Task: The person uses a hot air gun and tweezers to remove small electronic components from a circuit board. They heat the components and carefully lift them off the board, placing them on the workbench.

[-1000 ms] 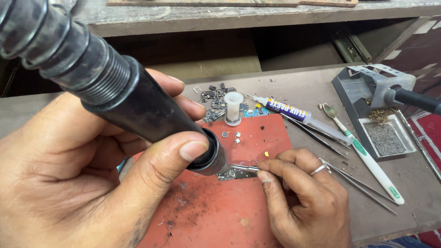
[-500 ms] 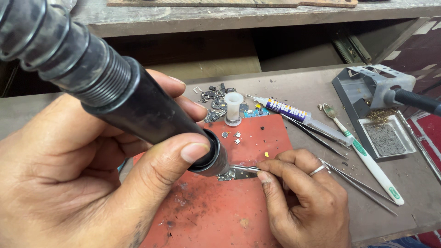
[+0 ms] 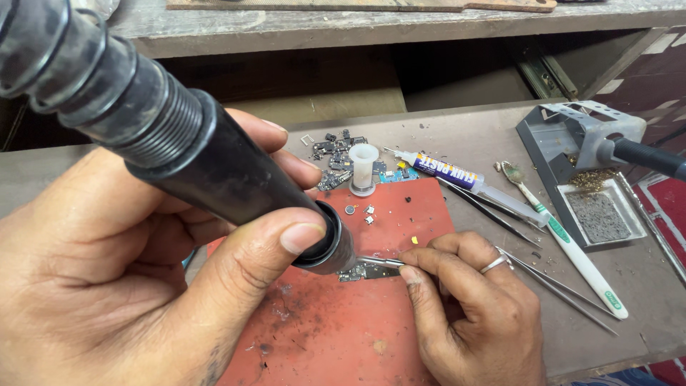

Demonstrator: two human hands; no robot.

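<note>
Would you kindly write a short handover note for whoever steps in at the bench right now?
Left hand: gripping the black hot-air handpiece, nozzle aimed down at the small circuit board.
Right hand: holding tweezers, tips on the board.
Board lies on the red mat; loose parts, white spool, paste syringe and iron stand behind.
Done: board held under the nozzle.
Left: cannot tell whether any part is lifted.
</note>
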